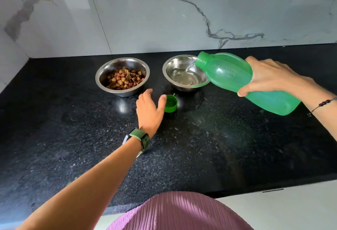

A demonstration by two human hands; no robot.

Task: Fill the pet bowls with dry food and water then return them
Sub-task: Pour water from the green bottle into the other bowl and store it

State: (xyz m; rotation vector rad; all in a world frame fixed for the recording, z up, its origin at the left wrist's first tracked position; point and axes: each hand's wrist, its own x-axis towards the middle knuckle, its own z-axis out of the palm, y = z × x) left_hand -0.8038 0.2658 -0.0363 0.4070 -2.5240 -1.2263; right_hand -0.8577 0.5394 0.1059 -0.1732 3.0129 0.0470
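Note:
Two steel pet bowls stand side by side on the black counter (pixel 200 147). The left bowl (pixel 102 76) holds brown dry kibble. The right bowl (pixel 168 66) has some water in it. My right hand (pixel 271 76) grips a green plastic bottle (pixel 237 80), tilted with its open neck over the right bowl's rim, and a thin stream of water runs into the bowl. My left hand (pixel 149 109) rests on the counter in front of the bowls, fingers apart, its thumb touching the green bottle cap (pixel 171 103), which lies open side up.
A white marble wall (pixel 164 10) rises right behind the bowls and along the left side. The counter's front edge runs near my body, with a white cabinet front (pixel 291 202) below it at the right.

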